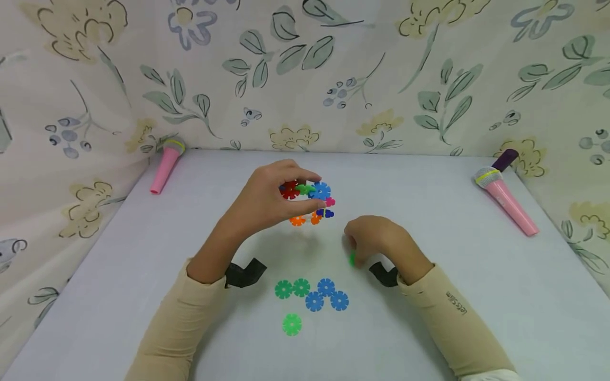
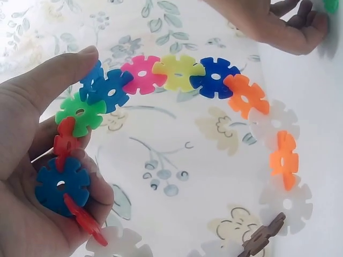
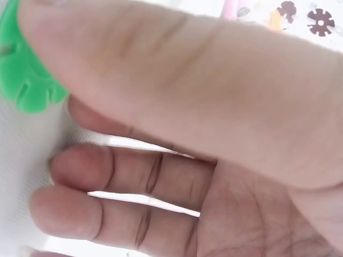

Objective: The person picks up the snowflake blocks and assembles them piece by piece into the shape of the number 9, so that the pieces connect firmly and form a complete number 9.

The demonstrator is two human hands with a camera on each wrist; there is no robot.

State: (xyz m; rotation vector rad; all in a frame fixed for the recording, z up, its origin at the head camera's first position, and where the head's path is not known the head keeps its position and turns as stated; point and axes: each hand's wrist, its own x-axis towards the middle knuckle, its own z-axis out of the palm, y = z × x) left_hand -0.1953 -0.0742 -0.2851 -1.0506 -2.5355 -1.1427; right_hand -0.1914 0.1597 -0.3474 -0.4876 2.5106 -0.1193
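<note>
My left hand (image 1: 267,193) holds up a ring-like chain of notched plastic snowflake discs (image 2: 179,73) above the table. The chain mixes red, blue, green, pink, yellow, orange, brown and whitish discs slotted edge to edge. In the left wrist view the thumb lies by the blue discs, with the fingers curled behind the red and blue ones. Low over the table, my right hand (image 1: 378,238) pinches a green snowflake disc (image 3: 29,75) between thumb and finger. Part of that disc is hidden by the thumb.
On the white table (image 1: 405,338) lie two dark green discs (image 1: 283,289), three blue discs (image 1: 314,301) and a light green disc (image 1: 292,324). A pink toy microphone (image 1: 166,166) lies far left, another microphone (image 1: 512,206) at right. Floral cloth (image 1: 305,106) hangs behind.
</note>
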